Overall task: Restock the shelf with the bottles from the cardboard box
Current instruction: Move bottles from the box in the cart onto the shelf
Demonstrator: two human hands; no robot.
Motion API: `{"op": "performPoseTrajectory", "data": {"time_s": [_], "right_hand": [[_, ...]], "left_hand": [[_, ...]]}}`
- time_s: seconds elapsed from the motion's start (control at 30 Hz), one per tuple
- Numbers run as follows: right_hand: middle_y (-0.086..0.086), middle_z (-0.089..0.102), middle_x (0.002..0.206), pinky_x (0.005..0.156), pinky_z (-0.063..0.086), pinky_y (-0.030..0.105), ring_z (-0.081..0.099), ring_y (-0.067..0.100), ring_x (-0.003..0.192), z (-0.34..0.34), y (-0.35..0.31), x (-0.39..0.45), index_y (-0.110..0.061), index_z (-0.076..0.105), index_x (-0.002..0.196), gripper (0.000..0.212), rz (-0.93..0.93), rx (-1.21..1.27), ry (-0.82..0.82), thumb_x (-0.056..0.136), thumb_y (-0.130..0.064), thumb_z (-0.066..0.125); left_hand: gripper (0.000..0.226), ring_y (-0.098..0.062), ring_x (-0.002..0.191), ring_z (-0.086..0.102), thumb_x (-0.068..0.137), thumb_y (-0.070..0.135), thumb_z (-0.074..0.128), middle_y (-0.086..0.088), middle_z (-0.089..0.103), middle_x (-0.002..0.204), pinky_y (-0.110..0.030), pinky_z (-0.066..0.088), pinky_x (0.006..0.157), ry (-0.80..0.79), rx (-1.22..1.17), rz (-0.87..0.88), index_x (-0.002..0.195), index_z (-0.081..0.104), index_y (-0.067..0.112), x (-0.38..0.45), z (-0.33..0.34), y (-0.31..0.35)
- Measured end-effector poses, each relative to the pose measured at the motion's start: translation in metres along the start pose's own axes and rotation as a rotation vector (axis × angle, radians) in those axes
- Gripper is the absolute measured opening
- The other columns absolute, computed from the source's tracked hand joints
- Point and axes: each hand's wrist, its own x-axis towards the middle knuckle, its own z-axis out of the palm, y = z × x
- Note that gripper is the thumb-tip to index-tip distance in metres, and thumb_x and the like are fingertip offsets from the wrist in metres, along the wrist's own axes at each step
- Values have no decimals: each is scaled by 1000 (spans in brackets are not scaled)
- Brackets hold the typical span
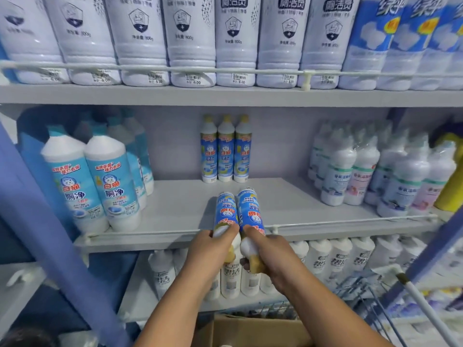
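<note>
My left hand (pixel 210 249) grips the neck end of a blue-and-white bottle with a yellow cap (pixel 225 212). My right hand (pixel 269 256) grips a second bottle of the same kind (pixel 250 209). Both bottles are tipped base-first over the front rail of the middle shelf (pixel 288 196), side by side. Three matching bottles (pixel 226 150) stand upright at the back of that shelf. The open cardboard box (pixel 253 329) sits below my forearms at the bottom edge.
Larger blue cleaner bottles (pixel 100 186) stand on the shelf's left, wrapped white bottles (pixel 370 171) on its right. Tall white bottles (pixel 190 41) fill the upper shelf, more white ones (pixel 335 256) the lower. A blue post (pixel 50 241) slants at left. A wire basket (pixel 370 296) and handle are lower right.
</note>
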Motion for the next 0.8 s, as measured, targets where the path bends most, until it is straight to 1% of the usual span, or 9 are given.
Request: {"op": "performPoseTrajectory", "data": {"time_s": [0.07, 0.13, 0.27, 0.37, 0.47, 0.53, 0.63, 0.7, 0.8], "right_hand": [[16, 72, 97, 55, 57, 35, 67, 30, 56, 2, -4, 3, -14, 48, 126, 47, -53, -1, -1, 90, -32, 71], [17, 72, 99, 52, 55, 33, 65, 28, 54, 3, -9, 5, -19, 51, 127, 39, -109, -50, -21, 93, -31, 66], [5, 70, 107, 56, 57, 34, 68, 26, 62, 1, -11, 8, -31, 54, 130, 41, -182, -97, -64, 91, -29, 68], [2, 68, 116, 69, 63, 39, 74, 28, 81, -6, -6, 12, -41, 60, 127, 43, -230, -114, -96, 90, -23, 69], [-2, 64, 131, 89, 61, 43, 74, 29, 101, -21, 1, 13, -44, 60, 132, 55, -286, -107, -192, 80, -37, 76], [-15, 47, 151, 92, 59, 34, 71, 19, 111, -32, 6, 13, -42, 50, 144, 77, -344, -187, -270, 74, -41, 82], [-39, 17, 156, 95, 56, 30, 65, 11, 120, -45, 12, 16, -44, 39, 148, 92, -431, -327, -396, 75, -18, 87], [-29, 23, 160, 96, 55, 29, 64, 12, 118, -51, 15, 21, -44, 36, 150, 93, -521, -448, -397, 78, -9, 84], [-17, 56, 141, 94, 55, 24, 66, 6, 112, -56, 10, 25, -49, 38, 145, 83, -602, -561, -275, 82, -16, 82]], "left_hand": [[37, -25, 68, 74, 78, 46, 73, -10, 77, 78, -39, 61, 71, -10, 0, 4, 94, 71, 13, 5, -1, 5], [32, -23, 65, 71, 82, 38, 71, -9, 75, 85, -36, 59, 67, -15, 4, 34, 102, 64, 14, 8, -2, 6], [55, -14, 83, 72, 82, 44, 68, 7, 70, 109, -37, 62, 75, -60, -1, 126, 130, 43, 52, 13, -8, 1], [58, -6, 102, 66, 69, 69, 56, 19, 65, 122, -42, 57, 92, -100, 85, 204, 126, 46, 65, 18, -16, -6], [79, 3, 106, 63, 62, 78, 58, 23, 61, 127, -35, 53, 98, -199, 245, 277, 137, 38, 62, 21, -28, -14], [97, 3, 110, 62, 58, 72, 76, 21, 58, 131, -32, 51, 100, -313, 321, 325, 142, 28, 64, 25, -37, -18], [109, 13, 97, 54, 57, 56, 89, 26, 49, 118, -11, 45, 90, -354, 554, 451, 141, 20, 63, 30, -47, -16], [100, 12, 96, 51, 66, 51, 85, 28, 40, 113, -8, 43, 87, -257, 711, 587, 146, 26, 54, 34, -50, -12], [85, 8, 123, 45, 70, 42, 84, 32, 32, 138, -20, 41, 107, -173, 710, 714, 145, 43, 39, 44, -50, -14]]}}
